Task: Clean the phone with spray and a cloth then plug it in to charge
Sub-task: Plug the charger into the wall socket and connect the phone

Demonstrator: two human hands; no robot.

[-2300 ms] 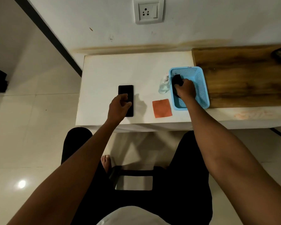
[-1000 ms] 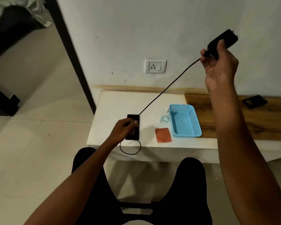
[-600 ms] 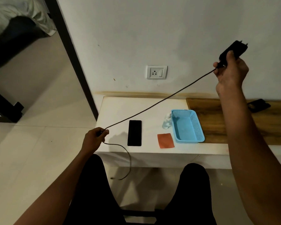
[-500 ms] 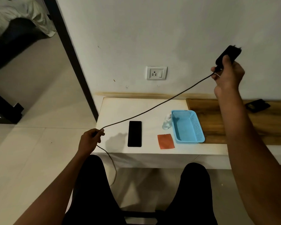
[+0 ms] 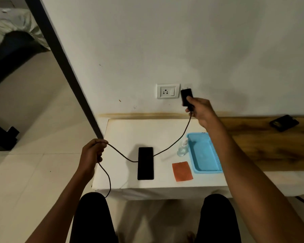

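Two hands are up over a white counter [image 5: 123, 130] set against a white wall. The right hand [image 5: 201, 110] has its fingers clamped on a black charger adapter [image 5: 186, 97], holding it up just right of the wall socket [image 5: 168, 91], its prongs pointing up and not in the socket. From the adapter a black cable [image 5: 172, 145] drops down, sags across the counter and passes over the upper part of the black phone [image 5: 145, 163], which lies flat and face up near the middle of the counter. The cable then rises to the left hand [image 5: 92, 154], whose fingers are closed around it at the counter's left edge; past that fist the cable hangs down in front of the counter toward the person's dark-clothed legs. Its free end is hidden, so whether it is joined to the phone cannot be told.

Right of the phone lies an orange cloth [image 5: 182, 171], flat on the counter's near part. Beyond it stands a small clear spray bottle [image 5: 182, 149], touching or just beside the left wall of a blue plastic basket [image 5: 216, 155]. Farther right runs a wooden surface [image 5: 263, 144] with a small dark object [image 5: 284, 122] on its far side.
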